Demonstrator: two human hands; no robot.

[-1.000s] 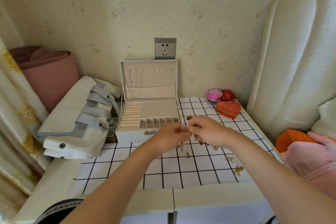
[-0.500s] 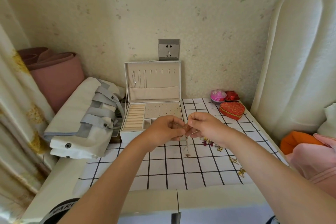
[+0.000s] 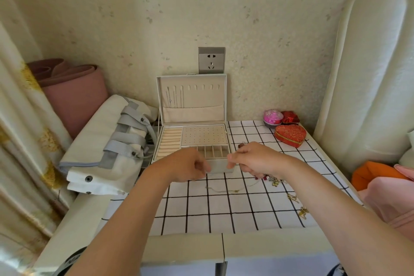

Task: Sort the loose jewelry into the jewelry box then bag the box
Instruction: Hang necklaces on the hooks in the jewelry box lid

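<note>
Your working room is the checked cloth (image 3: 224, 208), which stops just short of the table's near edge (image 3: 190, 251). On the left it is bounded by the white bag with grey straps (image 3: 105, 141), which lies against the side of the jewelry box (image 3: 219, 167). On the right the padded headboard (image 3: 369, 74) rises just past the cloth's edge. The box sits at the back left of the cloth with its lid (image 3: 192, 96) upright against the wall. The heart-shaped red box (image 3: 290, 135), a pink round box (image 3: 272, 116) and a small red box (image 3: 290, 117) fill the back right corner. Bare squares of cloth show between your forearms. A thin chain (image 3: 224, 189) sags onto the cloth in front of the box, below and between your hands. One end climbs to your left hand (image 3: 183, 166), which pinches it. The other end runs off under your right hand (image 3: 255, 158). That hand's thumb and forefinger are pressed together, but I cannot tell whether the chain is in that pinch. More loose jewelry (image 3: 272, 179) lies bunched just under your right wrist. Two gold pieces (image 3: 293, 197) (image 3: 303, 212) lie nearer you beside that forearm. Both hands hover palm down over the box's front wall, a gap apart, left fingers curled under and right fingertips (image 3: 231, 161) pointing left. Both forearms reach in from the near edge and converge.
</note>
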